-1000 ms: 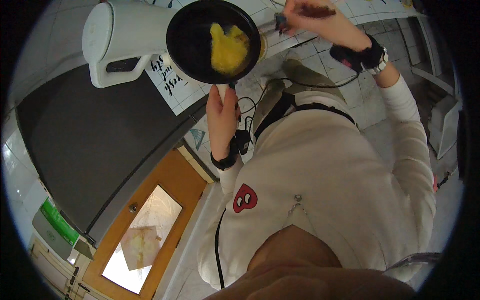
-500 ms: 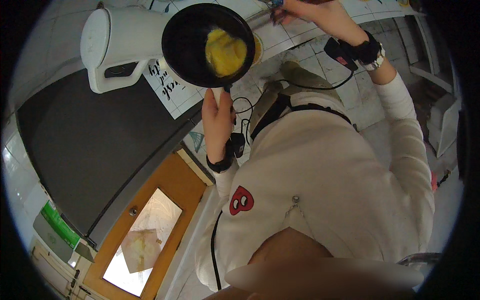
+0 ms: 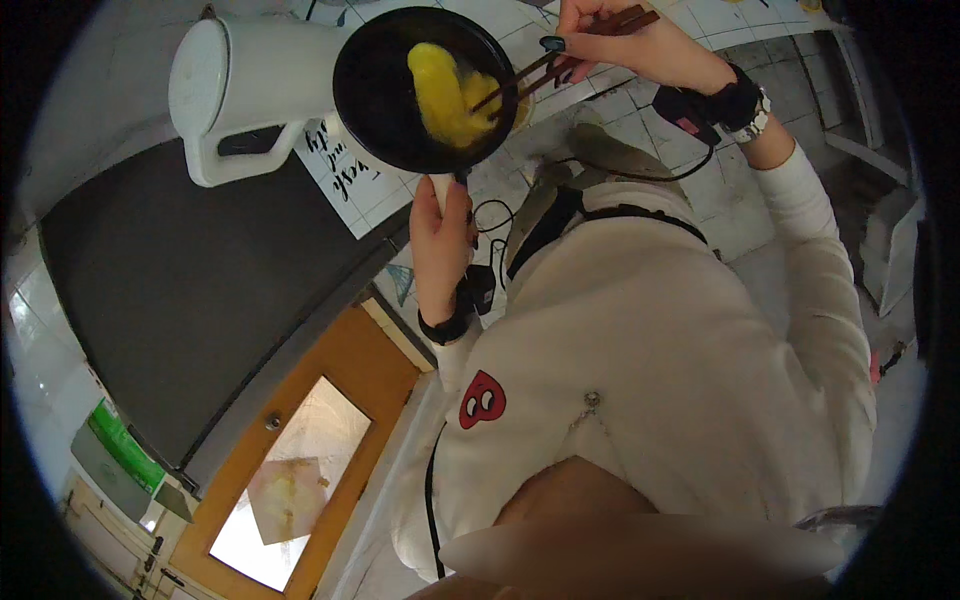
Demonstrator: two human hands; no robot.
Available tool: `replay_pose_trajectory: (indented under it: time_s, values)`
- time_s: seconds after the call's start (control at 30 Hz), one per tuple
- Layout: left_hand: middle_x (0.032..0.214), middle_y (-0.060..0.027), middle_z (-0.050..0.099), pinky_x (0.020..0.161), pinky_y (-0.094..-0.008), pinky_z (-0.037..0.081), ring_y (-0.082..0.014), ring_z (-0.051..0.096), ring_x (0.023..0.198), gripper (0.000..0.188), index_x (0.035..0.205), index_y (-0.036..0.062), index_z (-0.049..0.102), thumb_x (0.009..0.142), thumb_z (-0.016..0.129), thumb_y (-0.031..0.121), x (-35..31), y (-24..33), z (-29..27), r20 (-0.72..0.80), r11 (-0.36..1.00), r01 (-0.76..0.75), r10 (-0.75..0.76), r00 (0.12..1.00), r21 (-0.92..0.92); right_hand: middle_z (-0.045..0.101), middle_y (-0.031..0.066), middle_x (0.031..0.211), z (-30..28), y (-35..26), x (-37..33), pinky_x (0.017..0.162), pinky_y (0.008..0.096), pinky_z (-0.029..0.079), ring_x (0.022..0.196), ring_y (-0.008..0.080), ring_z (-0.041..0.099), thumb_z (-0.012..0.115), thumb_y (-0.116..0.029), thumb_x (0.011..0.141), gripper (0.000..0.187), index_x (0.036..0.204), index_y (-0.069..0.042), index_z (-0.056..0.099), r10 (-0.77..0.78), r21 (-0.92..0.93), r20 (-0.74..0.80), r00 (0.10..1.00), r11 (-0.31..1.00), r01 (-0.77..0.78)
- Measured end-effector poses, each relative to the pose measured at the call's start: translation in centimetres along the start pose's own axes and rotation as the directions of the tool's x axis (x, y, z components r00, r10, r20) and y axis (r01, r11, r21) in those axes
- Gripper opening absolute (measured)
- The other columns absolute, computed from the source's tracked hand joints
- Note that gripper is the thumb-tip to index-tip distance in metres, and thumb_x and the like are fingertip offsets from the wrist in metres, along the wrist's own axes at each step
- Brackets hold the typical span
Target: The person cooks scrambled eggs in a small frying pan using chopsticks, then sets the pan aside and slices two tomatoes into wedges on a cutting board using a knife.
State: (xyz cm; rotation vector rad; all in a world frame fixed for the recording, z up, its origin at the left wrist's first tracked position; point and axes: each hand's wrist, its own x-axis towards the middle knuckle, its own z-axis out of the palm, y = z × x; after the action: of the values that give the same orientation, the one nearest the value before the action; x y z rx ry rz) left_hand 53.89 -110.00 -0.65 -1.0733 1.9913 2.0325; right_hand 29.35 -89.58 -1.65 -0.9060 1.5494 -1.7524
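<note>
Beside the white jug, you have a black pan, your left hand wrapped round its pale handle. Yellow food lies inside the pan, and the chopsticks pinched in your right hand have their tips at that food.

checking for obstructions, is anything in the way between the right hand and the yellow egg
Nothing visible stands in the way: the right hand holds brown chopsticks that cross the right rim of the black frying pan and reach the yellow egg.
</note>
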Motion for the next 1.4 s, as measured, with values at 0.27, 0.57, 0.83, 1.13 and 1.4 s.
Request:
replay_pose_trajectory:
  time_s: [0.27, 0.57, 0.83, 1.13, 1.4]
  values:
    - [0.069, 0.004, 0.047, 0.049, -0.0205, 0.035, -0.0038, 0.042, 0.054, 0.013, 0.103, 0.0049, 0.052, 0.096, 0.049, 0.016, 0.2, 0.4, -0.3, 0.033, 1.0, -0.008, 0.007, 0.999, 0.017, 0.061, 0.0033, 0.082, 0.7, -0.3, -0.2, 0.067, 0.03, 0.046, 0.073, 0.0101, 0.054, 0.06, -0.016, 0.096, 0.013, 0.091, -0.004, 0.06, 0.029, 0.117, -0.071, 0.997, 0.993, -0.021]
    - [0.069, 0.0036, 0.048, 0.047, -0.0208, 0.034, -0.0038, 0.042, 0.052, 0.012, 0.102, 0.0056, 0.052, 0.095, 0.05, 0.016, 0.2, 0.4, 0.1, 0.002, 1.0, 0.008, -0.008, 1.0, 0.031, 0.058, 0.0026, 0.079, 0.3, -1.5, 0.1, 0.066, 0.0289, 0.045, 0.068, 0.0097, 0.052, 0.057, -0.017, 0.097, 0.016, 0.09, -0.002, 0.059, 0.039, -0.025, 0.174, 0.984, 0.999, -0.036]
    - [0.069, 0.0038, 0.048, 0.047, -0.0206, 0.033, -0.0036, 0.042, 0.052, 0.012, 0.101, 0.0053, 0.052, 0.095, 0.051, 0.016, 0.3, 0.5, 0.4, 0.01, 0.999, -0.008, 0.007, 1.0, 0.054, 0.059, 0.0017, 0.077, 0.3, -1.7, -0.1, 0.065, 0.0266, 0.044, 0.069, 0.0075, 0.052, 0.059, -0.017, 0.096, 0.015, 0.089, -0.003, 0.06, 0.005, -0.121, -0.012, 1.0, 0.993, -0.006]
    - [0.068, 0.0034, 0.049, 0.046, -0.0209, 0.034, -0.0039, 0.043, 0.051, 0.011, 0.1, 0.0059, 0.052, 0.095, 0.05, 0.016, 0.4, 0.2, 0.5, -0.007, 0.996, -0.016, 0.017, 1.0, 0.091, 0.062, 0.0046, 0.078, 0.2, -1.5, -0.4, 0.065, 0.0275, 0.046, 0.07, 0.009, 0.055, 0.058, -0.015, 0.097, 0.014, 0.092, -0.002, 0.06, 0.088, -0.043, 0.12, 0.989, 0.996, -0.083]
    - [0.068, 0.0035, 0.049, 0.046, -0.0207, 0.034, -0.0036, 0.043, 0.051, 0.012, 0.1, 0.0059, 0.052, 0.094, 0.051, 0.016, 0.4, 0.2, 0.6, 0.004, 0.997, -0.013, 0.013, 1.0, 0.074, 0.062, 0.0028, 0.081, 0.1, -0.6, -0.4, 0.066, 0.028, 0.045, 0.07, 0.0097, 0.053, 0.06, -0.017, 0.095, 0.015, 0.089, -0.004, 0.061, -0.004, -0.159, -0.082, 0.997, 0.987, -0.009]
